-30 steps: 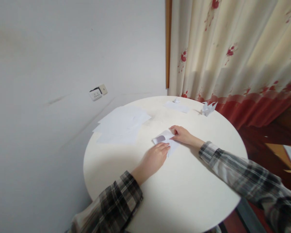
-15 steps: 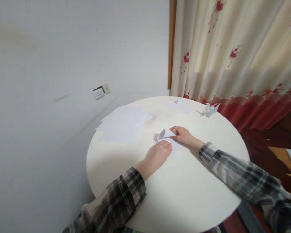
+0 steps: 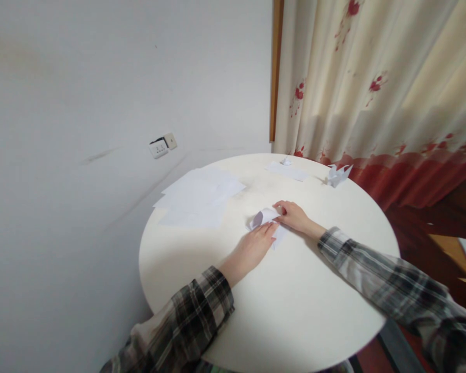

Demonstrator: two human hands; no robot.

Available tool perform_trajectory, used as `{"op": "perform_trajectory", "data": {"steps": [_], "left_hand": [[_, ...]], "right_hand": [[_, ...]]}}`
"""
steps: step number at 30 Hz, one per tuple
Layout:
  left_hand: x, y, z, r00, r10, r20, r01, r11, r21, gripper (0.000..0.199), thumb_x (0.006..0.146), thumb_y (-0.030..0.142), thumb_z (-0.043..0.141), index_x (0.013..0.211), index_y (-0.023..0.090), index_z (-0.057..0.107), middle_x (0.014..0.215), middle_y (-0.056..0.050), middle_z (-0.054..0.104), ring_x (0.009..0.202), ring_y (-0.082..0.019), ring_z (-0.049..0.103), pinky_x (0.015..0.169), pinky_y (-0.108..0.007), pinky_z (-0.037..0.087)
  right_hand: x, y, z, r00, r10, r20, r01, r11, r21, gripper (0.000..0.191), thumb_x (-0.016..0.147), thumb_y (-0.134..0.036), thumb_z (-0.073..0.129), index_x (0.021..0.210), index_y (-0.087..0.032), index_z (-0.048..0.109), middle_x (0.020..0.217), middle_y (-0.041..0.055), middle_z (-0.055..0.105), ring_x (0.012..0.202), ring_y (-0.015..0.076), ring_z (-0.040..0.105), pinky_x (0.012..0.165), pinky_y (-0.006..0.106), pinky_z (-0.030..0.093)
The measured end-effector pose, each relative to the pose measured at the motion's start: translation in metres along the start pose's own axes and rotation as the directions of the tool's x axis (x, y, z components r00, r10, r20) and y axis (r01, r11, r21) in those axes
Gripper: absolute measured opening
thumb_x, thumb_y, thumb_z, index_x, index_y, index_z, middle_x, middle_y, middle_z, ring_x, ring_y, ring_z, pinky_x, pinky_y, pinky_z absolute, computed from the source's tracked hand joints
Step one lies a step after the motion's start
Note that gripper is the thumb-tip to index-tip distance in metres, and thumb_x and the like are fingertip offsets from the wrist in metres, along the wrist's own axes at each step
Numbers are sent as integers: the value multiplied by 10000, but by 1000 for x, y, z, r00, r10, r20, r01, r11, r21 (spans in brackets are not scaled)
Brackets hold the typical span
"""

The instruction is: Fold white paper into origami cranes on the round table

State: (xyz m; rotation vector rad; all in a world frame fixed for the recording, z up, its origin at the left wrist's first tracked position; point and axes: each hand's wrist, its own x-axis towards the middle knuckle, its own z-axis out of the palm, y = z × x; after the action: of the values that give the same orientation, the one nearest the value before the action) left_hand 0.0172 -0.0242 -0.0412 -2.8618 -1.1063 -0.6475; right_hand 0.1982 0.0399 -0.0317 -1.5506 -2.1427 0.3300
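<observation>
A white sheet of paper (image 3: 264, 215) lies near the middle of the round white table (image 3: 295, 300), its far part curled over into a loose roll. My left hand (image 3: 252, 249) rests on the near left part of the paper, fingers stretched out and pointing toward the right hand. At the right end of the curl, my right hand (image 3: 294, 216) pinches the paper between thumb and fingers. The fingertips of both hands are close together, and part of the sheet is hidden under them.
Loose white sheets (image 3: 198, 194) overlap on the table's left. At the back, a small folded paper piece (image 3: 286, 161) sits on a flat sheet (image 3: 291, 171). Folded paper shapes (image 3: 337, 176) stand at the back right. A wall borders the left, a curtain (image 3: 353, 77) the back right.
The fingers of my left hand have straightened and reached slightly forward over the paper. The curl looks lower and rounder at its left end. My right hand has barely moved.
</observation>
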Motion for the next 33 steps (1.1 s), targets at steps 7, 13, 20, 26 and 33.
{"op": "perform_trajectory", "data": {"steps": [7, 13, 20, 26, 33], "left_hand": [[-2, -6, 9, 999, 48, -7, -46, 989, 140, 259, 896, 195, 422, 1126, 152, 533, 1205, -88, 556, 1157, -186, 488, 991, -322, 407], [-2, -5, 6, 998, 50, -35, -44, 989, 141, 270, 898, 200, 427, 1144, 162, 531, 1196, -72, 563, 1158, -167, 487, 990, -297, 409], [-1, -6, 6, 999, 39, -35, -34, 988, 148, 258, 892, 199, 441, 1125, 170, 547, 1188, -62, 571, 1146, -164, 497, 988, -301, 406], [-1, -4, 7, 1000, 20, -22, -16, 988, 155, 269, 892, 182, 431, 1138, 168, 541, 1199, -71, 562, 1131, -169, 508, 986, -312, 408], [-2, -5, 9, 1000, 25, 18, -27, 988, 152, 286, 905, 175, 392, 1154, 167, 532, 1223, -76, 553, 1175, -149, 474, 949, -282, 442]], "right_hand": [[-8, -1, 1, 998, 4, -67, 28, 881, 472, 242, 709, -373, 623, 807, -154, 657, 729, 23, 654, 648, 135, 571, 608, 232, 417], [-11, -7, 1, 982, 57, -178, 9, 938, 348, 142, 684, -290, 645, 751, -167, 621, 649, 1, 633, 585, 127, 566, 557, 221, 399], [-8, -13, -6, 982, 189, -2, -174, 906, 385, 292, 654, -280, 677, 916, -154, 649, 634, 12, 655, 564, 129, 580, 537, 216, 387], [-5, -12, -4, 970, 240, 43, -236, 881, 409, 346, 622, -216, 669, 959, -147, 630, 655, 15, 661, 582, 130, 585, 534, 213, 384], [-2, -10, 1, 968, 247, 34, -238, 876, 419, 309, 595, -150, 650, 903, -158, 634, 667, 15, 661, 586, 132, 590, 530, 214, 390]]}}
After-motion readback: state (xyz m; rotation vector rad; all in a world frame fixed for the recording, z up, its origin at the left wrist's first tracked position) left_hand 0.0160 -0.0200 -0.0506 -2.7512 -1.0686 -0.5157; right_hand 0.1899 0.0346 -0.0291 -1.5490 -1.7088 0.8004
